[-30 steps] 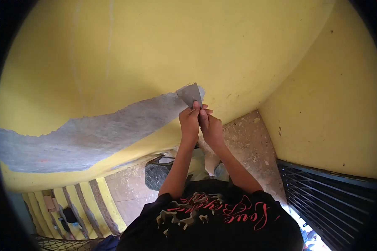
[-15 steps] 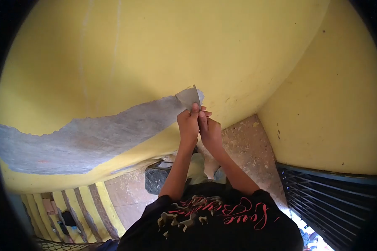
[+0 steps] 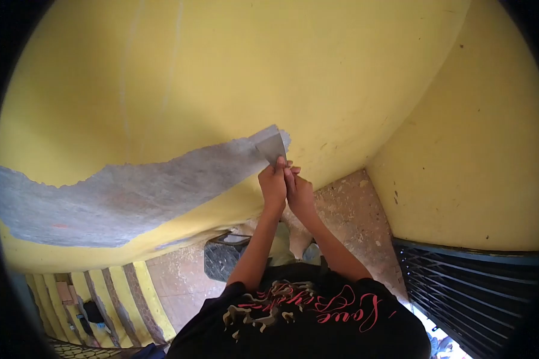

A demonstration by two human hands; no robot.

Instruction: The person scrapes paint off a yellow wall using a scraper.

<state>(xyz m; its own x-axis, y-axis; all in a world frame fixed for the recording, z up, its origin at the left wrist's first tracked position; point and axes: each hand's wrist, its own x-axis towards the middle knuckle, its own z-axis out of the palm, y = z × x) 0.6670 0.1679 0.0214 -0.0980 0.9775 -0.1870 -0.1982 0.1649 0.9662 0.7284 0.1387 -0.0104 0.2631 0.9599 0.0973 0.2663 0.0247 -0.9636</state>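
Red script runs across a person's black shirt, its words hard to read from above. The left hand and right hand close together around a scraper — its metal blade juts just past both grips, over a grey patch on a yellow wall — the handle hidden within the fists, a dark rim cutting off the scene's edges

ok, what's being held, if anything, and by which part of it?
A flat scraper, by its narrow lower end: left hand with thumb on its flat face, right hand closed in right beside. Any handle is hidden.
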